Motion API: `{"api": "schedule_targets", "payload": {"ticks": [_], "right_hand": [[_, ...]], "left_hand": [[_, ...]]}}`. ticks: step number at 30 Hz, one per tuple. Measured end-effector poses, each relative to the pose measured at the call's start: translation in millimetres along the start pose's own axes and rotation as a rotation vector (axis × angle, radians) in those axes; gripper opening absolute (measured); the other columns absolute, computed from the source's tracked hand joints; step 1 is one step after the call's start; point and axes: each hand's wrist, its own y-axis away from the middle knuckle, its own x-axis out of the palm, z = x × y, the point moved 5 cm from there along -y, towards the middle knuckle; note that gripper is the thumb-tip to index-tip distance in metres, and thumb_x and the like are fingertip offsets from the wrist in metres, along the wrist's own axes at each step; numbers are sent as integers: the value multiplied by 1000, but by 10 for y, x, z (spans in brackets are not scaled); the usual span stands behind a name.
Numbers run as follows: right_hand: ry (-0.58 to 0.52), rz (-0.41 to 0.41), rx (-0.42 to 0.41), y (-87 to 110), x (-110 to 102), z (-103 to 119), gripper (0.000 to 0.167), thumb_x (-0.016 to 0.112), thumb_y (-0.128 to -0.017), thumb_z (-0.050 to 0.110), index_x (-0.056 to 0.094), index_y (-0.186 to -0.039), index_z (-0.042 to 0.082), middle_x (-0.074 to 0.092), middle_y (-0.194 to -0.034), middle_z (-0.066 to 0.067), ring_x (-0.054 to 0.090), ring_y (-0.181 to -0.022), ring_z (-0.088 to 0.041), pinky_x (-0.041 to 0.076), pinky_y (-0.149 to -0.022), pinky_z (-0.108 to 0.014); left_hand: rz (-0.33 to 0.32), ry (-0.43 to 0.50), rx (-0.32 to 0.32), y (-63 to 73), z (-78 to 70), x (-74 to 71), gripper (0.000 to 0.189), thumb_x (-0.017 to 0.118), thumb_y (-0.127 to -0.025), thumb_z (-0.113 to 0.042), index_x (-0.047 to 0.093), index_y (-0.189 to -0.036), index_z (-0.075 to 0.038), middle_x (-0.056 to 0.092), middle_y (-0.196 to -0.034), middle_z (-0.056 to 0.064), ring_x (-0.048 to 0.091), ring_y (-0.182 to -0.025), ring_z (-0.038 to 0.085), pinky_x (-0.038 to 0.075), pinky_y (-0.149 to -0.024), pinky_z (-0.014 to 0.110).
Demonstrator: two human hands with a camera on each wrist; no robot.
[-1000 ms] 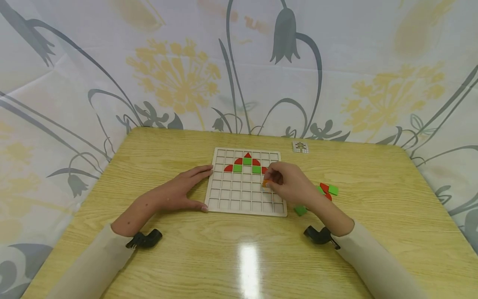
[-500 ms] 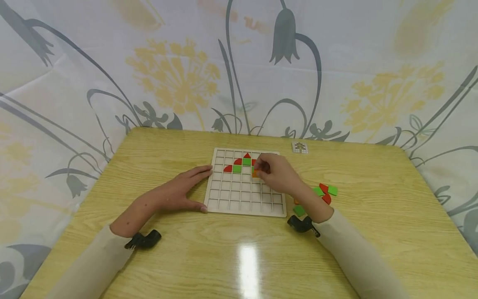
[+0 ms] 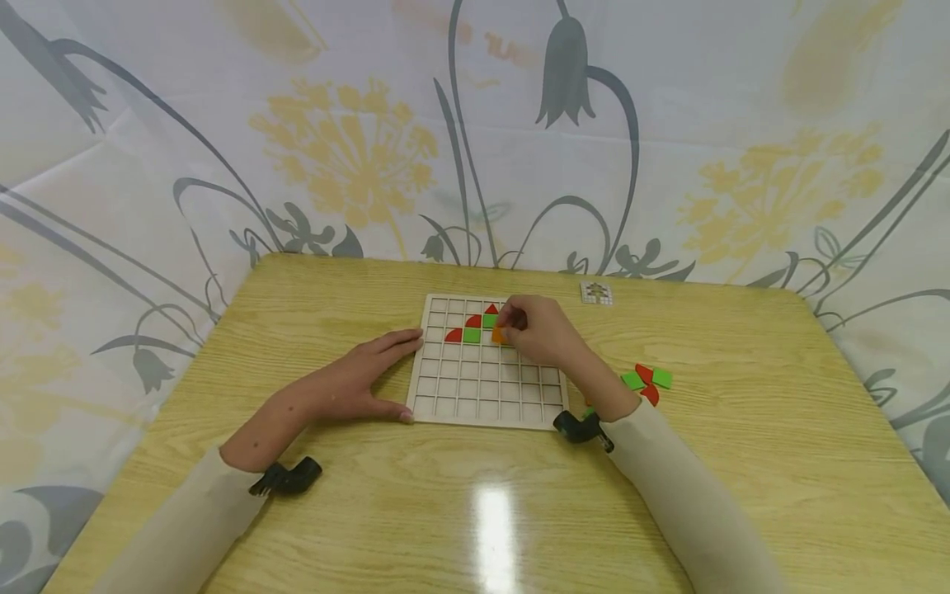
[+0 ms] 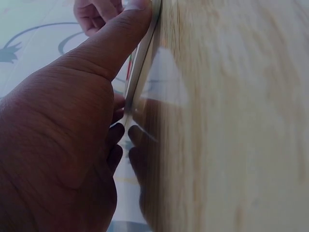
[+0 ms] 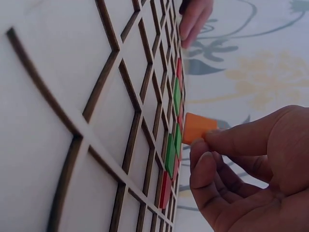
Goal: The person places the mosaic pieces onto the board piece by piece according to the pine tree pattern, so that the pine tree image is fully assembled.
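My right hand [image 3: 540,328] pinches an orange square tile [image 5: 199,128] between thumb and fingertips, held on edge close over the upper middle of a pale grid board [image 3: 460,386]. Green square tiles [image 3: 471,335] and red tiles with curved sides [image 3: 453,336] sit in the board's cells, and a red triangle [image 3: 491,308] tops them. The right hand hides part of this pattern in the head view; more of it shows in the right wrist view. My left hand [image 3: 364,375] rests at the board's left edge, its fingers straight and its thumb at the near left corner.
Loose green tiles [image 3: 662,378] and red tiles [image 3: 649,394] lie right of the board, partly behind the right forearm. A small card with a printed pattern [image 3: 597,293] lies at the table's back. A flowered cloth [image 3: 475,148] hangs behind the wooden table [image 3: 401,511].
My right hand has moved left and slightly away from me over the board, carrying the orange tile from the right-hand columns towards the middle. The left hand stays in place.
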Motion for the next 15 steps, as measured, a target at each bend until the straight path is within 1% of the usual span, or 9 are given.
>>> {"api": "schedule_targets", "payload": {"ticks": [8, 12, 15], "right_hand": [[-14, 3, 18, -126, 28, -30, 9, 65, -101, 2, 73, -104, 4, 71, -102, -10, 63, -90, -25, 53, -81, -39], [-13, 10, 35, -148, 36, -30, 9, 66, -102, 4, 74, -105, 4, 71, -105, -10, 64, -91, -25, 54, -83, -40], [-14, 20, 25, -165, 58, -38, 9, 66, -102, 5, 75, -105, 4, 72, -104, -10, 65, -90, -25, 54, -82, -40]], "left_hand": [[1, -15, 10, -18, -29, -3, 110, 85, -87, -54, 27, -169, -10, 20, -177, 6, 23, -161, 35, 30, -125, 57], [1, -19, 14, -26, -24, 5, 110, 85, -87, -55, 27, -169, -10, 20, -176, 6, 23, -161, 35, 30, -125, 57], [-3, -22, 8, -22, -10, 10, 111, 85, -87, -56, 27, -169, -10, 20, -177, 7, 23, -161, 36, 30, -125, 58]]}}
